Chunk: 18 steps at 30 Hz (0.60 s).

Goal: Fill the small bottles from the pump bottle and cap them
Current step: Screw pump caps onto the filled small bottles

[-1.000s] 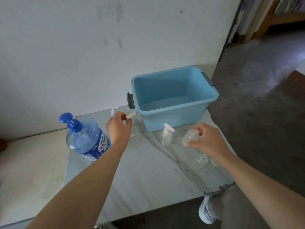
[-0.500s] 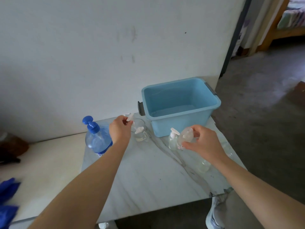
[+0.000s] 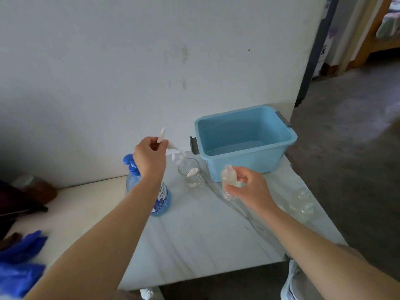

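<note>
A: Lifting away from the glass cup (image 3: pixel 191 173) now, is it? The left hand (image 3: pixel 149 158) was down at the rim a second ago.

B: Yes. It is well above the cup, fingers pinched shut on a white pump cap (image 3: pixel 162 135), whose dip tube trails down toward the cup mouth. Another white cap (image 3: pixel 192 171) sits inside the cup.

A: And the right hand (image 3: pixel 249 187)?

B: It has risen too. It is closed around a small bottle (image 3: pixel 229 177), held clear of the table (image 3: pixel 194 234) with its open neck tipped up and to the left, toward the other hand.

A: So a cap has been picked out for that bottle.

B: That is my reading: cap and bottle are being brought together, though they are apart for now. Whether the bottle has been filled I cannot tell; it looks cloudy.

A: Where is the pump bottle (image 3: pixel 159 195)?

B: Standing at the table's left side, partly hidden behind the left forearm, untouched. More small clear bottles (image 3: pixel 303 204) wait near the right edge, in front of the blue tub (image 3: pixel 244 139).
</note>
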Tool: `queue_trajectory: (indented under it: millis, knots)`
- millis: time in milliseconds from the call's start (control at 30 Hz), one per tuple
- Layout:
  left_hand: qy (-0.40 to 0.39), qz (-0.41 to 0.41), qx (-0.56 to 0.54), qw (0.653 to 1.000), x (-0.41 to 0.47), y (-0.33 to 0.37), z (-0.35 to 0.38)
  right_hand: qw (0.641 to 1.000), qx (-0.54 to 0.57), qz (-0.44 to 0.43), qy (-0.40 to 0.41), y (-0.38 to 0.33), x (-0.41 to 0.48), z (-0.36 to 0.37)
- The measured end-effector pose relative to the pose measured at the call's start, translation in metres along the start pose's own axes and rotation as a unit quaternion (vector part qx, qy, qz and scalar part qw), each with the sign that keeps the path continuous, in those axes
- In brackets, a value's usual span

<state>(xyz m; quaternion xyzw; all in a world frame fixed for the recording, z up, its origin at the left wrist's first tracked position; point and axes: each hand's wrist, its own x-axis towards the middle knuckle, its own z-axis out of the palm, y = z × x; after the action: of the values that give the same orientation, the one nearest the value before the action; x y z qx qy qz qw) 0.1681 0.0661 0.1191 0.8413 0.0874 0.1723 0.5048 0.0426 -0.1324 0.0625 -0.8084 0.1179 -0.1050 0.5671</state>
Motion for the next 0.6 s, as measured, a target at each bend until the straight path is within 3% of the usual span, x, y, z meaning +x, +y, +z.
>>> queue_trajectory:
  millis: [200, 367, 600]
  knots:
    - [-0.059, -0.036, -0.126, 0.99, -0.02, 0.026, -0.041, 1.0, 0.005, -0.01, -0.015, -0.003, -0.004, 0.032]
    - [-0.134, -0.023, -0.126, 0.983, -0.045, 0.028, -0.062, 1.0, 0.013, -0.003, -0.019, -0.002, -0.011, 0.045]
    - [-0.157, -0.017, -0.101, 0.982, -0.061, 0.022, -0.064, 0.999, 0.01, 0.001, -0.042, -0.004, -0.021, 0.05]
